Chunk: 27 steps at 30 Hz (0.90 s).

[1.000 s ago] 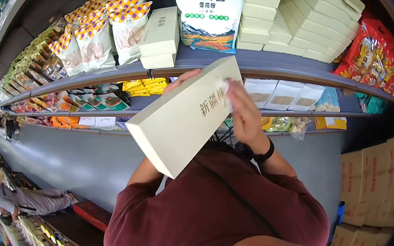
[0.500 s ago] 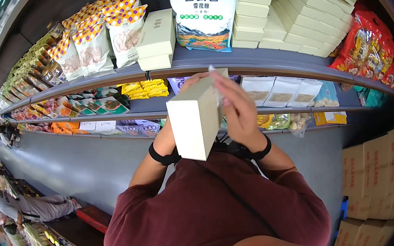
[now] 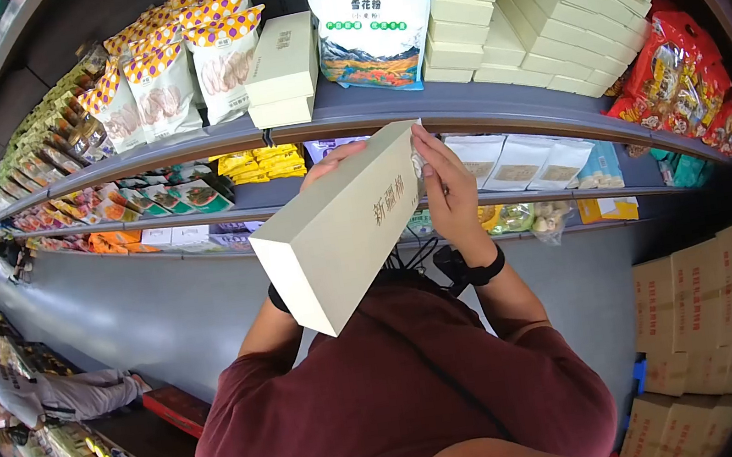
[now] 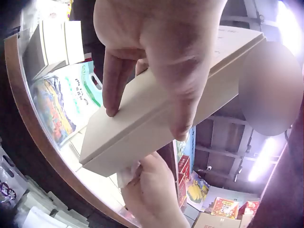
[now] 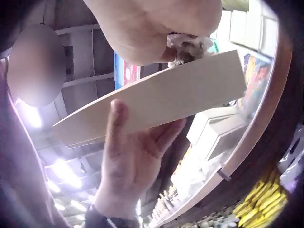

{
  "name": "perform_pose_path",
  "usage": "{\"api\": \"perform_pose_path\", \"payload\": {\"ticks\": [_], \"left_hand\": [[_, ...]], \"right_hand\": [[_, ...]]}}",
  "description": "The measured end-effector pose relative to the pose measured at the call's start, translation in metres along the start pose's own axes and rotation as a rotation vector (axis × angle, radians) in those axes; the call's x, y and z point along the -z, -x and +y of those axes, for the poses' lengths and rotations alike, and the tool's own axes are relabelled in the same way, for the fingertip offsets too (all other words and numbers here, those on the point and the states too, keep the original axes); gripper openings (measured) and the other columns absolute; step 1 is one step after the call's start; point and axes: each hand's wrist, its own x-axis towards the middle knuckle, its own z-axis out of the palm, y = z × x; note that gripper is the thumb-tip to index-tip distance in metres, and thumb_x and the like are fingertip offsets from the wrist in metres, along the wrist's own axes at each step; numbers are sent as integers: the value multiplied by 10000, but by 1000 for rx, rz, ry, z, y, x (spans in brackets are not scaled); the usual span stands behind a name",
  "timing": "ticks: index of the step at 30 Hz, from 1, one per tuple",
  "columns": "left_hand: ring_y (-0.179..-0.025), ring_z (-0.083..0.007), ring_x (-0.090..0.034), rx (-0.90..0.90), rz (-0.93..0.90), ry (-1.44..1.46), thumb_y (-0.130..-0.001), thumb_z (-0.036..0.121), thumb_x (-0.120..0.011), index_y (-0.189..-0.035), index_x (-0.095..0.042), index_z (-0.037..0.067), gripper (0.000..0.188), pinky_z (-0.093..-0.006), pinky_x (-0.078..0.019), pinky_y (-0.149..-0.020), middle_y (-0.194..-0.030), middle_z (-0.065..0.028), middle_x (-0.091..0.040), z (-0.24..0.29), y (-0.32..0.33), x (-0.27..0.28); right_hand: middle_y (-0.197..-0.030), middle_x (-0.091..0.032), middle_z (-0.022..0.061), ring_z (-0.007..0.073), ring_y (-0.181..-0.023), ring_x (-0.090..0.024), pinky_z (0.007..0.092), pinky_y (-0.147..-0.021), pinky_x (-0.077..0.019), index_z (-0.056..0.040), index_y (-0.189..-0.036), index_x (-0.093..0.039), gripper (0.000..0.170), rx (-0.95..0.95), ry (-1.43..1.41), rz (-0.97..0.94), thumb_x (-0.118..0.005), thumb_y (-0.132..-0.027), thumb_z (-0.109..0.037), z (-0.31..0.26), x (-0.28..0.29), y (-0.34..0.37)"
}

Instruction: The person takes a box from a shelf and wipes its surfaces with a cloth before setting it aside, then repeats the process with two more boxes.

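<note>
A long cream-coloured box with brown Chinese lettering is held tilted in front of the chest, below the shelf edge. My left hand grips it; in the right wrist view the thumb of the left hand lies on one side and the other fingers reach round behind. Against the lettered face, near the far end, my right hand presses a crumpled white tissue. Part of the tissue is hidden under the right hand's fingers.
Ahead, the upper shelf bears stacked cream boxes, a blue-and-white flour bag and dotted snack bags. Brown cartons stand at the right. A person is in the aisle at left.
The box swung end-on toward the head camera, then turned back so its lettered face shows again. The right hand with the tissue has stayed by its far end.
</note>
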Motion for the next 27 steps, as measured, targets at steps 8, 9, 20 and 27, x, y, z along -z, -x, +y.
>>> {"api": "perform_pose_path", "payload": {"ticks": [8,9,20,27], "left_hand": [[-1346,-240,-447,-126,-160,-756,-924,252,-652,-1488,-355,49,669,-359,-385,-1114,-1470,-124,-445,10,9,10],[-1346,-240,-447,-125,-168,-755,-924,252,-652,-1488,-355,49,669,-359,-385,-1114,-1470,-124,-445,14,8,13],[-1396,-320,-390,-222,-307,-386,-955,310,-639,-1556,-259,114,737,-462,-400,-1112,-1545,-168,-338,46,5,45],[-1367,-216,-430,-283,-208,-1059,-790,271,-846,-1528,-327,62,926,-387,-363,-1126,-1551,-152,-374,86,12,89]], "right_hand": [[-1386,-573,209,368,-1314,-538,403,-1098,-415,21,-1255,-631,381,199,-105,-32,-497,-903,80,-66,-34,8],[-1382,-575,209,376,-1313,-537,407,-1097,-418,15,-1247,-635,380,265,-150,-43,-505,-896,79,-64,-39,6],[-1273,-612,214,387,-1168,-588,445,-1055,-417,10,-1244,-583,314,31,35,36,-497,-943,-11,-13,-55,-30],[-1271,-557,225,383,-1147,-567,447,-1003,-436,0,-1264,-539,346,20,131,10,-596,-929,-68,-27,-88,-34]]}}
